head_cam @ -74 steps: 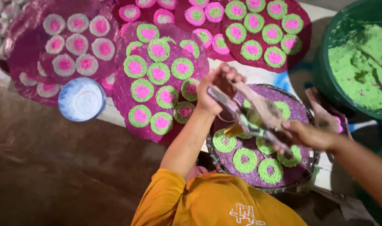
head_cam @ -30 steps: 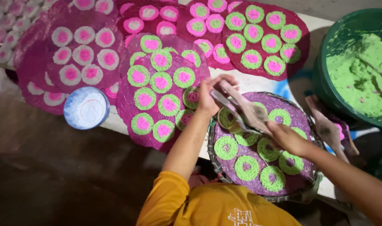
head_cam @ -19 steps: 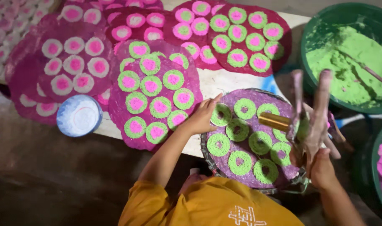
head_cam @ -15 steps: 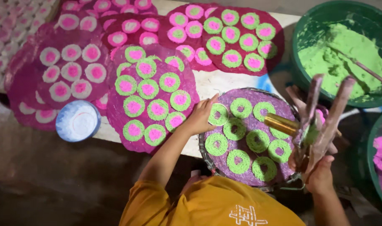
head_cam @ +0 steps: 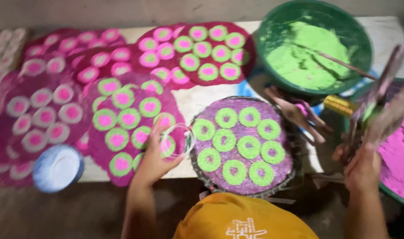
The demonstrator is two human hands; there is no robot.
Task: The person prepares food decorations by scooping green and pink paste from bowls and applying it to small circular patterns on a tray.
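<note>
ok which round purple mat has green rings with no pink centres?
The round purple woven tray nearest the person; its green rings show purple centres, the others pink.

No packages, labels, signs or screens here (none visible).

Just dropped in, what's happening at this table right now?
A person in an orange shirt leans over a round tray of purple mat dotted with green rings. The left hand holds a clear ring mould at the tray's left edge. The right hand lifts blurred sticks near the pink powder. A green powder basin sits behind.
</note>
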